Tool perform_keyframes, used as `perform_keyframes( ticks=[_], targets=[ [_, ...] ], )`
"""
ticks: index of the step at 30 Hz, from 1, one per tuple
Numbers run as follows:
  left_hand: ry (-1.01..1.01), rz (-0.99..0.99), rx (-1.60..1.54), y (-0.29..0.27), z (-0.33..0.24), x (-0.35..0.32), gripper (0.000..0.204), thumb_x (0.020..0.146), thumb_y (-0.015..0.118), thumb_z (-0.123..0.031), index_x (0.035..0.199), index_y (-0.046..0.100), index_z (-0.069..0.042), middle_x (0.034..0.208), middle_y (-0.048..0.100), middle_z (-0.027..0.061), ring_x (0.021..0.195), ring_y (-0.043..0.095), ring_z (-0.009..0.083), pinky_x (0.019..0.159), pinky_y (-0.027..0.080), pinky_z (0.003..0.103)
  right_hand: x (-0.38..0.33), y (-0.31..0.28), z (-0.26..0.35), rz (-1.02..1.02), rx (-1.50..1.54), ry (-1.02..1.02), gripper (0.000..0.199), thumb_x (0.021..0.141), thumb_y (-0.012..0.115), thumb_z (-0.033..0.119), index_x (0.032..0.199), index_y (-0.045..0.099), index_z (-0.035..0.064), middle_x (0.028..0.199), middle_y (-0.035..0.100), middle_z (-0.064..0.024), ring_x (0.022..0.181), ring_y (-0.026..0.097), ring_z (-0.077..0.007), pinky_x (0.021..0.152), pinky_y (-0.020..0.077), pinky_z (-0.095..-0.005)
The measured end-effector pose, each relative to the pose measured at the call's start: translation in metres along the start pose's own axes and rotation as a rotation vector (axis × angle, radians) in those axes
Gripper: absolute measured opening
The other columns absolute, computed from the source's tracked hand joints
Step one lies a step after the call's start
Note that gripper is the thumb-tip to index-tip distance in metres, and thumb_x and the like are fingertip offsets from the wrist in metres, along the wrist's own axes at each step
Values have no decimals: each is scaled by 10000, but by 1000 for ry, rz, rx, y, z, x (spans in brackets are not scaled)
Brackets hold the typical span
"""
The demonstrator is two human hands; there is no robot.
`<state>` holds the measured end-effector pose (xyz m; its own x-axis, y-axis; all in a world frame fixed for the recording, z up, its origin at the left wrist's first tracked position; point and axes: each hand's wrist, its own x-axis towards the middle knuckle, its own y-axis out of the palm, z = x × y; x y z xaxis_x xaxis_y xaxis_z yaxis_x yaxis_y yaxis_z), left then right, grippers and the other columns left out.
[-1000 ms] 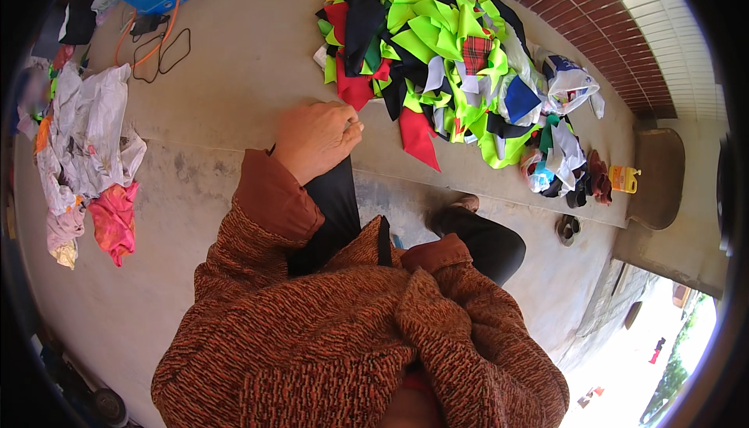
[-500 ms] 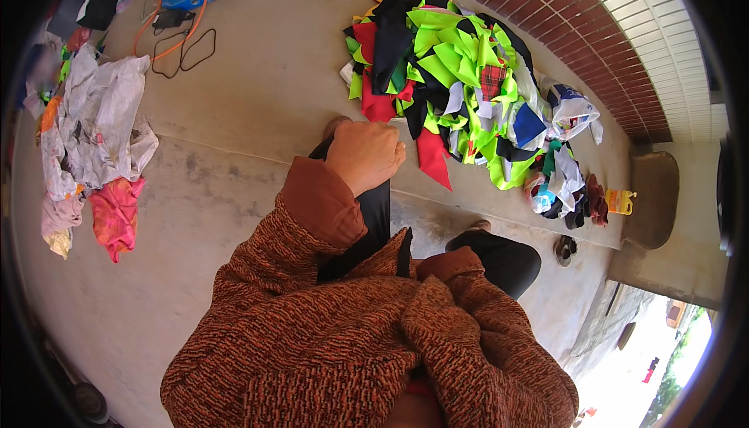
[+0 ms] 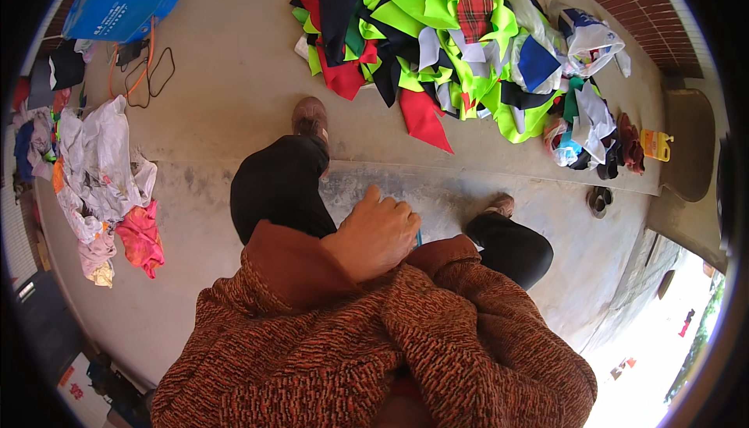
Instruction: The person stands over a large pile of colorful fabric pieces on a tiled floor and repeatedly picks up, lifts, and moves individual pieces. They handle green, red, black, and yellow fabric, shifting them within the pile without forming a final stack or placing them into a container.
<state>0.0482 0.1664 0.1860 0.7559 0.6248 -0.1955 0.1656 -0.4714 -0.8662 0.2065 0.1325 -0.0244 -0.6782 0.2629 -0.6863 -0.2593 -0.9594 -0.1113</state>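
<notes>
My left hand [image 3: 378, 233] is in front of my body, between my knees, with its back up and its fingers curled closed. What it grips, if anything, is hidden. A thin teal-blue edge [image 3: 419, 237] shows just beyond its knuckles, next to the right cuff [image 3: 445, 252]; I cannot tell what it belongs to. My right hand is out of sight behind the cuff and my left hand. Beyond my feet lies a large heap of fabric scraps [image 3: 421, 14], lime green, black, red and grey, touched by neither hand.
At the far left stands a blue plastic tank [image 3: 117, 7] with an orange cord. Below it lie stained pale cloths [image 3: 101, 163] and a pink cloth [image 3: 142, 241]. A white plastic bag [image 3: 591, 47], a yellow jug [image 3: 656, 145] and dark shoes [image 3: 600, 201] are at the right.
My left hand has drawn back toward my body from over my left leg. That knee now shows farther left. The view has shifted, and the teal edge has come into sight.
</notes>
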Motion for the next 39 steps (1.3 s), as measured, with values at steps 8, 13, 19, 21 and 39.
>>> perform_keyframes(
  ticks=[8, 13, 19, 21, 39],
  targets=[
    [-114, 118, -71, 14, 21, 51, 263, 720, 696, -302, 777, 579, -73, 739, 577, 68, 700, 575, 215, 746, 396, 378, -8, -19, -31, 51, 102, -15, 369, 807, 600, 218, 1103, 598, -3, 1081, 624, -187, 950, 599, -304, 824, 453, -392],
    [-200, 17, -39, -4, 31, 79, 259, 714, 690, -303, 770, 585, -74, 752, 592, 77, 706, 594, 235, 709, 411, 382, -18, -22, -27, 73, 22, 2, 360, 812, 593, 214, 1097, 602, -6, 1085, 625, -186, 949, 599, -302, 823, 452, -392],
    [-185, 81, -91, 3, 40, 97, 261, 793, 592, -296, 778, 584, -36, 762, 599, 124, 735, 601, 322, 680, 448, 457, -22, -31, -36, 45, -55, 47, 349, 817, 585, 209, 1089, 607, -9, 1090, 625, -185, 949, 599, -299, 823, 451, -392],
    [-197, 26, -133, 20, 50, 84, 258, 806, 568, -289, 782, 584, -32, 767, 603, 142, 757, 597, 347, 686, 455, 475, -20, -30, -40, 38, -76, 40, 346, 819, 582, 207, 1087, 609, -10, 1091, 625, -185, 948, 599, -299, 822, 450, -391],
    [-337, 74, 11, 4, 43, 34, 289, 807, 573, -290, 911, 614, -23, 936, 636, 193, 880, 605, 369, 739, 470, 472, -20, 41, -121, 52, -126, 155, 351, 863, 543, 273, 1129, 632, 63, 1210, 587, -111, 1045, 570, -265, 851, 442, -393]
  ],
)
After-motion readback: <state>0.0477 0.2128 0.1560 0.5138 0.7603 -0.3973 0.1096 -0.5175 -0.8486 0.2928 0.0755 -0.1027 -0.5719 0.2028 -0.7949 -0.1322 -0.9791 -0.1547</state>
